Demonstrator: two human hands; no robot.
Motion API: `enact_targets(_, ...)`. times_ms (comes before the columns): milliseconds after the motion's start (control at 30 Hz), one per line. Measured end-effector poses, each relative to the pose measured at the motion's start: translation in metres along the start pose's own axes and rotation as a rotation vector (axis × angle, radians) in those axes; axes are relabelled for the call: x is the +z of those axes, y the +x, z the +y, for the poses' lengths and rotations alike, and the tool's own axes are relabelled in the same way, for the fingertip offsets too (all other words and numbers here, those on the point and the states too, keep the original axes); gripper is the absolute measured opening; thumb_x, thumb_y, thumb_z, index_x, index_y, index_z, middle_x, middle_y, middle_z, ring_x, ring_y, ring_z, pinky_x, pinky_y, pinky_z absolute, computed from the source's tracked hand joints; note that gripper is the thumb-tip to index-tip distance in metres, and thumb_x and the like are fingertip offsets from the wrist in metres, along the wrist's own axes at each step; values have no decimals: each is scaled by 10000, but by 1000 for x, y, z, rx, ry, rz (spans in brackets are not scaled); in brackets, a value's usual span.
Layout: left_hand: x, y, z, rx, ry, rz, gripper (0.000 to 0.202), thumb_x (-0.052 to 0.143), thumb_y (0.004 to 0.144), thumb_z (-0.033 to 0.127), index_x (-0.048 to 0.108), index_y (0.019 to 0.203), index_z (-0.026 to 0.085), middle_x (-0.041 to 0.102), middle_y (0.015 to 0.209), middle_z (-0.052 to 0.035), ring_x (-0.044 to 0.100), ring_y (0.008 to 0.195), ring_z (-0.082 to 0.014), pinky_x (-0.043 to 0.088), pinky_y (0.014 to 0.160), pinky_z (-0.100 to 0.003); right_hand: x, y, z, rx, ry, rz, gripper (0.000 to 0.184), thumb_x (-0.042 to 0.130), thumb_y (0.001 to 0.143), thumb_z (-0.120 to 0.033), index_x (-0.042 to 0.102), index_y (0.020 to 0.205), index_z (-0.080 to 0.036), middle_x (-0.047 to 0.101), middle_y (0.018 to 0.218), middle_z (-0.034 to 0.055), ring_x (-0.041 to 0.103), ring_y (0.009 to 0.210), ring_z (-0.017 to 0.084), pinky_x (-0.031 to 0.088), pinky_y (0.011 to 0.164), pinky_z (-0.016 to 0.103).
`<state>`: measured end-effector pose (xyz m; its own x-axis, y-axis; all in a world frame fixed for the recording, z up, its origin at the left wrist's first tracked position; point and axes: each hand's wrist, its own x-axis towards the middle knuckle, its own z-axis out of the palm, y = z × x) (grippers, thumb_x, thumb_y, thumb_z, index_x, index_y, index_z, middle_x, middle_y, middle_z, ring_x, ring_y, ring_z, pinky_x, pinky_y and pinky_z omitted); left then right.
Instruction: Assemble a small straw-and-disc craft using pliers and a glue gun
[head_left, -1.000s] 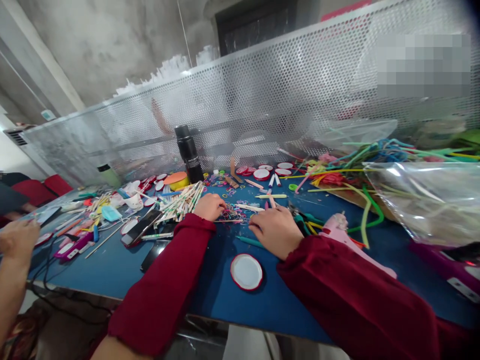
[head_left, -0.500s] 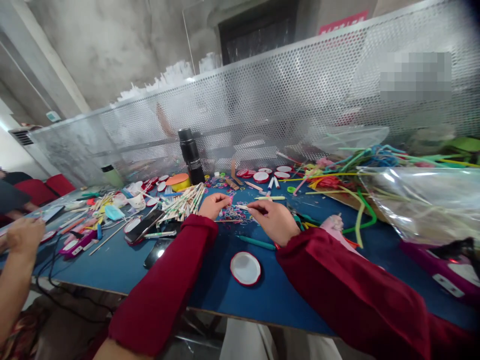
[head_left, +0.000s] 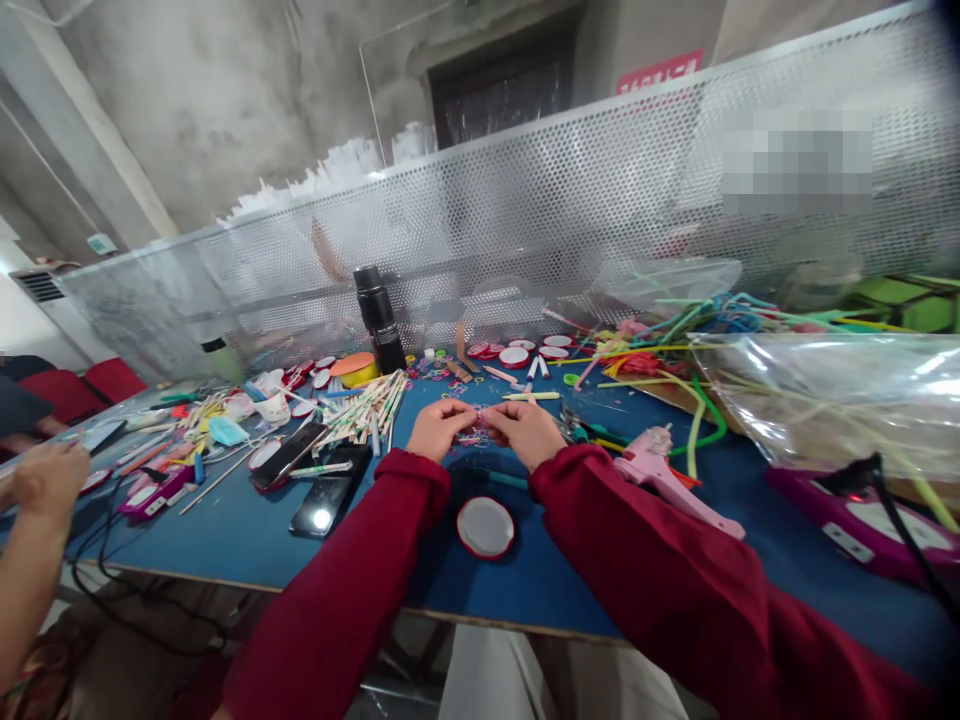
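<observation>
Hands (head_left: 437, 432) nearly meet above thin, curved loops (head_left: 474, 437).

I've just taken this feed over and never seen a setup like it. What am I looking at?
No machine here: one head-worn camera looks forward and down at a person's own left hand and right hand, in red sleeves. Their fingertips meet above small colourful loops; whatever they pinch is too small to make out. On the blue table, a red-rimmed lid lies nearest the wearer. Left of the hands are phones and a bundle of sticks; right, a pink glue gun. The hand at far left is someone else's.
</observation>
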<state>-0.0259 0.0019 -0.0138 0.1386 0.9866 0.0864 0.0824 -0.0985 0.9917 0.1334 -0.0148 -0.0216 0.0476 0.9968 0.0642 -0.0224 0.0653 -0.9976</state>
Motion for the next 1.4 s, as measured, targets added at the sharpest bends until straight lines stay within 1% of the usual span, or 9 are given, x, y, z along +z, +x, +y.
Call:
enact_targets(233, -6, 4, 2, -194, -348, -89, 330, 843, 623, 314, 621, 811, 158, 645, 811, -10, 554, 601, -62, 262, 434, -144, 0, 0, -1, 78, 46, 15, 127, 657, 816, -298, 590, 752, -212, 666, 716, 2, 608, 593, 118, 503, 541, 234)
enact_targets(333, -6, 3, 2, -178, -391, -94, 360, 853, 642, 335, 582, 790, 150, 601, 741, 4, 497, 539, -40, 240, 420, -137, -2, 3, 2, 72, -8, 40, 126, 621, 843, -298, 581, 757, -215, 686, 777, 21, 647, 644, 140, 521, 546, 248)
enact_targets(533, -14, 10, -6, -170, -203, 33, 338, 809, 714, 400, 573, 796, 174, 576, 697, 25, 529, 573, -65, 270, 443, -155, -5, 10, 9, -20, -39, 61, 103, 573, 846, -272, 572, 757, -220, 692, 784, 60, 690, 711, 191, 541, 543, 282)
enact_targets(667, -20, 14, -12, -87, -42, -75, 360, 768, 746, 479, 588, 793, 171, 567, 670, 25, 465, 534, -58, 258, 448, -176, -8, 10, 7, -52, -260, 50, 27, 594, 810, -231, 588, 831, -215, 682, 751, 36, 674, 672, 183, 540, 586, 306)
enact_targets(867, -14, 10, -13, -41, 19, -232, 447, 791, 689, 537, 582, 804, 160, 582, 671, 20, 485, 558, -68, 307, 490, -192, -6, 1, 2, -336, -655, 22, 189, 610, 849, -345, 703, 919, -195, 753, 956, 60, 674, 843, 181, 504, 801, 331)
enact_targets(1100, -10, 10, -18, -44, 28, -268, 481, 807, 659, 562, 589, 809, 160, 566, 643, 24, 474, 554, -70, 306, 509, -196, -5, 4, 3, -332, -580, 32, 259, 615, 807, -451, 676, 719, -215, 683, 701, 9, 591, 707, 160, 452, 700, 293)
enact_targets(1167, -7, 8, -16, -76, -54, -266, 481, 820, 650, 548, 585, 809, 159, 579, 667, 12, 483, 567, -74, 304, 506, -193, -3, 4, 1, -246, -471, 16, 264, 626, 786, -447, 613, 656, -217, 608, 630, -4, 542, 663, 154, 433, 670, 290)
enact_targets(1267, -4, -1, -6, -152, -270, -302, 462, 857, 626, 472, 573, 809, 157, 604, 752, -21, 537, 634, -97, 325, 515, -195, -2, -1, -7, -28, -109, -156, 240, 580, 814, -415, 510, 685, -226, 497, 616, -18, 473, 609, 142, 418, 625, 286)
enact_targets(1400, -9, -13, 14, -196, -422, -400, 409, 887, 611, 345, 578, 798, 153, 597, 789, -36, 565, 697, -117, 395, 572, -218, -9, -16, -28, 88, 121, -451, 187, 456, 866, -329, 428, 710, -229, 426, 662, -15, 407, 581, 132, 423, 608, 288)
